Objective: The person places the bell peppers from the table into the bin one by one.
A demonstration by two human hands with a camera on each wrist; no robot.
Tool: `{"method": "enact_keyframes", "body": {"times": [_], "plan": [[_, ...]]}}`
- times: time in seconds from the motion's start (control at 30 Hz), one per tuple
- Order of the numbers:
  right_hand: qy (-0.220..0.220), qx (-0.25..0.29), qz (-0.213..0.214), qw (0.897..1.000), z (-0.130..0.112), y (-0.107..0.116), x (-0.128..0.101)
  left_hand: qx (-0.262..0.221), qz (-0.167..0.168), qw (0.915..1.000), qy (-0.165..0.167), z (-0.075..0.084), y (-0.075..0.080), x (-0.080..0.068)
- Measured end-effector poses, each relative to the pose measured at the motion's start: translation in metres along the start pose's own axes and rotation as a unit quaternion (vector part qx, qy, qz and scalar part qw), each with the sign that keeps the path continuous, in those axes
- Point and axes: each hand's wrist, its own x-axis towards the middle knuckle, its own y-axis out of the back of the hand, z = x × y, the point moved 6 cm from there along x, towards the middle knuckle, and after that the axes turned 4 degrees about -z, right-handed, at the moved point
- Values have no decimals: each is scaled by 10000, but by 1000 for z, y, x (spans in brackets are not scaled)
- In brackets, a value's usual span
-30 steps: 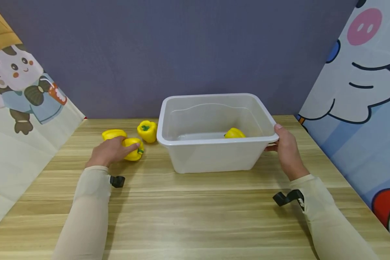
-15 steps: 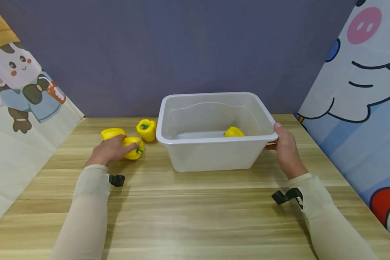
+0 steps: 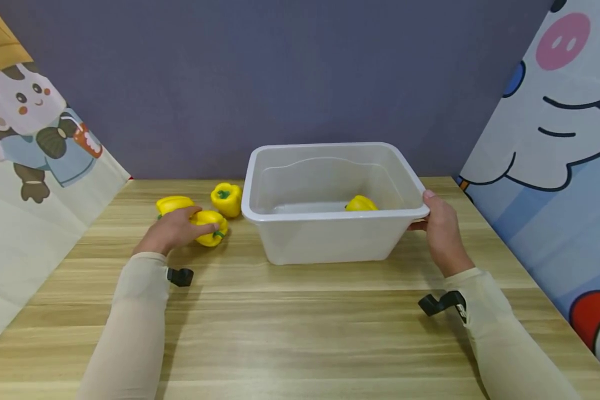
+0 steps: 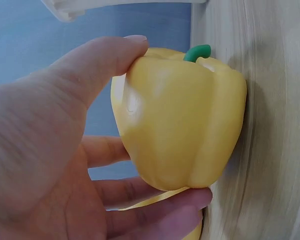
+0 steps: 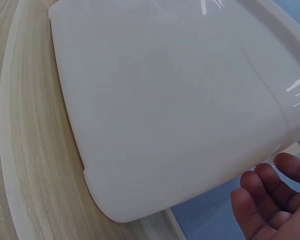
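Meanwhile my left hand [image 3: 172, 232] clasped a yellow pepper [image 3: 211, 228] near the desk's [image 3: 300, 328] far-left corner; my right hand [image 3: 442, 233] gripped the unlabelled bin's [image 3: 330, 244] rim.

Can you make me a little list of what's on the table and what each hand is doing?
Left hand: grips a yellow pepper with thumb and fingers
Right hand: holds the white tub at its right rim
Inside the tub: one more pepper
Loose peppers: two more left of the tub
Table: light wood
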Motion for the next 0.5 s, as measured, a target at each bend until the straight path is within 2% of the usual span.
{"method": "enact_keyframes", "body": {"times": [0.3, 0.5], "plan": [[86, 133, 57, 9999, 0, 1, -1, -161, -26, 9998, -105, 3, -3, 1], [89, 100, -24, 9999, 0, 0, 0, -293, -161, 9994, -33, 2, -7, 3]]}}
